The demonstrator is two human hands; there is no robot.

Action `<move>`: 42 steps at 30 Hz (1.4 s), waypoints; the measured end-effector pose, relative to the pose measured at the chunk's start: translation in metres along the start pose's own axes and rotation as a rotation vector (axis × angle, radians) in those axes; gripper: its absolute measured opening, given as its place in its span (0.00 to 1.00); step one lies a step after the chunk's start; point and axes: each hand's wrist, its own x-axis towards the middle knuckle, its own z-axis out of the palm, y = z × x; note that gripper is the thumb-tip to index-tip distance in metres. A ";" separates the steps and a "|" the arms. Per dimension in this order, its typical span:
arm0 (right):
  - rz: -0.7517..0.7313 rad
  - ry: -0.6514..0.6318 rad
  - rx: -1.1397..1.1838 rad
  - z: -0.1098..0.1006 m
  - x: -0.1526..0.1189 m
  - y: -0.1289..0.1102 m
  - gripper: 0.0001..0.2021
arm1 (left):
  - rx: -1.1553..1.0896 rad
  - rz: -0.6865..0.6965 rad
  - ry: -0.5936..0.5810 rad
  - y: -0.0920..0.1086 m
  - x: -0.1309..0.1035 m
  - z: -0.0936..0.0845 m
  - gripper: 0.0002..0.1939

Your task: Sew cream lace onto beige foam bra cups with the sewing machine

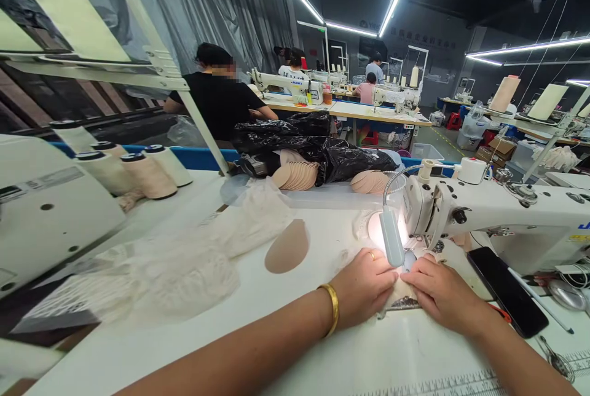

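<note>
A white sewing machine stands at the right, and a small lamp lights its needle area. Under that light lies a piece of cream fabric. My left hand, with a gold bangle at the wrist, pinches the fabric from the left. From the other side, my right hand has its fingers closed on the same fabric, close to the left fingertips. The lamp and my fingers hide the needle and part of the cloth. Left of my hands, an oval beige pad lies flat on the white table.
Sheer cream lace fabric spreads over the table's left side. Thread cones stand behind it. Stacked beige pads and black plastic bags line the back. A phone lies by my right hand. People sit at machines beyond.
</note>
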 end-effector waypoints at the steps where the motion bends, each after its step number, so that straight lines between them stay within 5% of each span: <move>1: 0.004 0.009 -0.002 0.001 0.000 0.000 0.17 | -0.002 0.001 -0.003 -0.001 0.001 0.001 0.08; 15: 0.067 0.050 -0.036 0.008 0.002 0.004 0.15 | 0.016 0.049 -0.010 -0.022 0.013 0.005 0.10; 27: 0.058 0.120 0.025 0.012 0.000 0.010 0.15 | 0.026 -0.145 -0.085 -0.022 0.031 -0.002 0.05; 32: 0.311 0.087 0.382 0.009 0.004 -0.013 0.10 | -0.013 -0.187 -0.087 -0.013 0.019 -0.013 0.10; 34: 0.467 0.049 0.707 0.009 0.009 -0.028 0.16 | -0.129 -0.170 -0.040 0.008 -0.001 -0.020 0.14; 37: 0.632 0.117 1.063 0.014 0.016 -0.051 0.27 | -0.720 -0.238 0.114 0.058 -0.037 -0.024 0.13; 40: 0.692 0.300 1.194 0.023 0.014 -0.075 0.31 | -1.589 -0.718 -0.101 0.104 -0.058 -0.020 0.23; 42: 0.688 0.425 1.240 0.032 0.007 -0.090 0.34 | -1.940 -1.022 0.090 0.117 -0.057 -0.020 0.27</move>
